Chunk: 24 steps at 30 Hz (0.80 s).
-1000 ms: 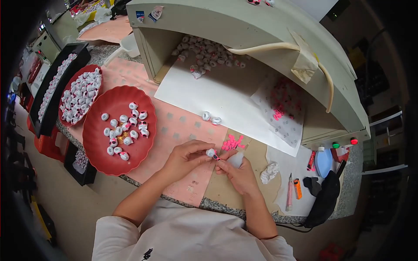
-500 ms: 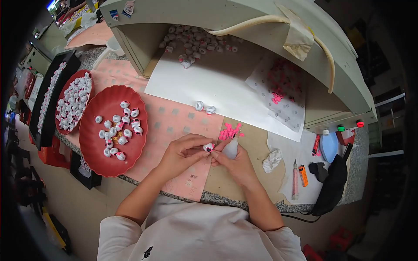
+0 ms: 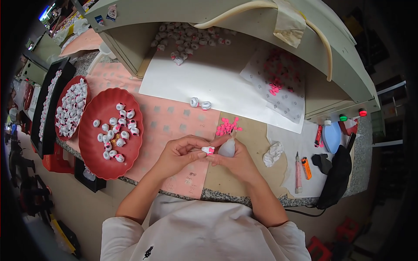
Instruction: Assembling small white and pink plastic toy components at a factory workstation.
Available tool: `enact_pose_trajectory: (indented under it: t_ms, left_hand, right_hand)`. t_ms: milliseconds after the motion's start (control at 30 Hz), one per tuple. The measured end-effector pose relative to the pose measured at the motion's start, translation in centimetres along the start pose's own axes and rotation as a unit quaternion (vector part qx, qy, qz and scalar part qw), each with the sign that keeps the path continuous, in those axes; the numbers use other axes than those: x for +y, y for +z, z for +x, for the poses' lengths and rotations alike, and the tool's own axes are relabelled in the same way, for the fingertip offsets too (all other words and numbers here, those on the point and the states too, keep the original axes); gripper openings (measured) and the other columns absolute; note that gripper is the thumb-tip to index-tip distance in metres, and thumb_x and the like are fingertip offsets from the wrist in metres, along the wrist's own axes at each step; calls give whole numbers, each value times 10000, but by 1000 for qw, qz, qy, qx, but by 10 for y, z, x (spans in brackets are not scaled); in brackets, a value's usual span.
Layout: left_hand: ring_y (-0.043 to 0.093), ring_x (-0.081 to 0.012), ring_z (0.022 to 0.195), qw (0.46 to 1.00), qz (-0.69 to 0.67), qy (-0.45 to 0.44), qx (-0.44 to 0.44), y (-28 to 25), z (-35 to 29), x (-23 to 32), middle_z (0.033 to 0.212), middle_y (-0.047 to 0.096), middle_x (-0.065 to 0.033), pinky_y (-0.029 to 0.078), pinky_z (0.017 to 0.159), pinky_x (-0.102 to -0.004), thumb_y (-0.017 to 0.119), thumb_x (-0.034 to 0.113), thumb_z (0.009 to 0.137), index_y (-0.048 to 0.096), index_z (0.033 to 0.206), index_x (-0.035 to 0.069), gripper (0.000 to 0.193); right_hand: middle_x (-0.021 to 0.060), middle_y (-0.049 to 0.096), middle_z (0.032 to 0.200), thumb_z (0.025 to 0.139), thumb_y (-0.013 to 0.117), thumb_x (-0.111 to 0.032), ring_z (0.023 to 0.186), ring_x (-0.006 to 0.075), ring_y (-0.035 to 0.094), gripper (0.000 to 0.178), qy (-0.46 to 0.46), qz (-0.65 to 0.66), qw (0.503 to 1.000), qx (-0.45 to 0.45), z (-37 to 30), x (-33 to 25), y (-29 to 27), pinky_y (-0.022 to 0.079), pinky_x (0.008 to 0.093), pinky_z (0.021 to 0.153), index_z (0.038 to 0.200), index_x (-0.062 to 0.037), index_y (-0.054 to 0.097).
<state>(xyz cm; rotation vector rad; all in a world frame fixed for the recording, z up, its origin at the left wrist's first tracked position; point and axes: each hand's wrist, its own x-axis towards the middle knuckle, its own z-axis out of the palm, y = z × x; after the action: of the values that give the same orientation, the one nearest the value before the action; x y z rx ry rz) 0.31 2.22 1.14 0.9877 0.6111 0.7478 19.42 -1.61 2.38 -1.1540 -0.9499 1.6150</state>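
My left hand (image 3: 183, 153) pinches a small white figurine head (image 3: 205, 150) with a bright pink part on its side. In my right hand (image 3: 238, 162) is a translucent squeeze bottle (image 3: 227, 148), gripped in the palm with its narrow tip pointing away from me. The right thumb and fingertips also touch the pink part of the figurine head. Just beyond my hands lies a loose heap of small pink pieces (image 3: 226, 126). Two white figurine heads (image 3: 194, 102) stand farther off at the white paper's near edge.
A red scalloped dish (image 3: 98, 161) with several white-and-pink heads is at the left, beside a fuller red dish (image 3: 58, 124) and a black tray (image 3: 47, 108). A cream booth (image 3: 126, 48) arches overhead. Crumpled tissue (image 3: 273, 154), a craft knife (image 3: 298, 174) and an orange lighter (image 3: 306, 168) lie right.
The figurine head has turned between my fingers, so its pink part now shows more fully. Both hands keep their hold. The whole view has shifted slightly.
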Motion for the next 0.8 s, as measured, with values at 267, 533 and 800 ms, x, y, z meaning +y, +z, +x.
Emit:
enact_pose_trajectory:
  t_ms: [267, 533, 800]
  left_hand:
    - [572, -194, 1037, 1000, 7, 10, -5, 1, 3, -2, 1116, 585, -127, 479, 898, -329, 575, -25, 850, 585, 1057, -8, 209]
    - [550, -197, 1064, 999, 5, 40, -20, 3, 3, -5, 1142, 557, -123, 463, 914, -329, 551, -16, 870, 567, 1056, -6, 187]
    - [546, -187, 1057, 998, 6, 49, -34, 2, 4, -6, 1148, 539, -113, 463, 908, -317, 538, 2, 887, 547, 1068, -10, 181]
  right_hand:
    - [26, 586, 920, 766, 709, -27, 799, 102, 579, 254, -11, -26, 1000, 12, 0, 3, 0, 497, 242, 645, 978, -36, 570]
    - [14, 586, 919, 752, 730, -41, 831, 82, 557, 224, -70, -67, 995, 12, 0, 4, -1, 460, 229, 701, 935, -32, 601]
    - [24, 583, 914, 733, 731, -2, 831, 94, 557, 213, -89, -49, 994, 29, -2, 8, 2, 457, 240, 721, 910, -32, 615]
